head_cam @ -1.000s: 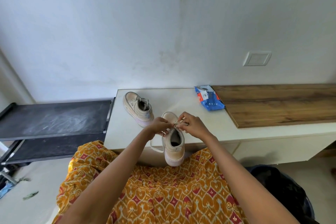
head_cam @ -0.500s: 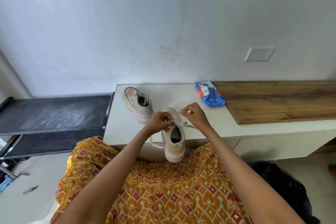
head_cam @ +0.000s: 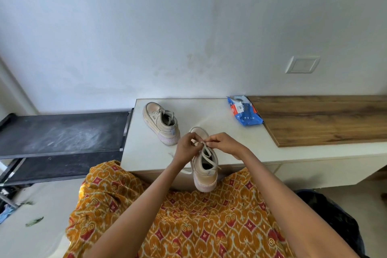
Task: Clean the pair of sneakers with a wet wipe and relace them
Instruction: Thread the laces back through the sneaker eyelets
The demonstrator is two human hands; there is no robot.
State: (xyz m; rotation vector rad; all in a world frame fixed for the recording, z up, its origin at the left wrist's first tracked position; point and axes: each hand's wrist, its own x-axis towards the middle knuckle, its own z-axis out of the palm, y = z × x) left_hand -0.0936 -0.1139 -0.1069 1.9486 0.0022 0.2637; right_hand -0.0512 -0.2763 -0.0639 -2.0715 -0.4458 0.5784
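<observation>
A beige sneaker with a pale pink sole lies at the front edge of the white counter, its heel hanging over the edge toward my lap. Its white lace loops over the shoe's opening. My left hand and my right hand meet above the tongue, and both pinch the lace near its top. The second beige sneaker stands laced on the counter, further back and to the left. A blue wet wipe pack lies at the back right of the counter.
A wooden board covers the counter's right part. A black two-tier rack stands to the left of the counter. A dark bag sits on the floor at my right. My orange patterned dress fills the foreground.
My right hand drew out to the right with the lace half a second ago, then came back in. Both hands now pinch the lace close together over the tongue.
</observation>
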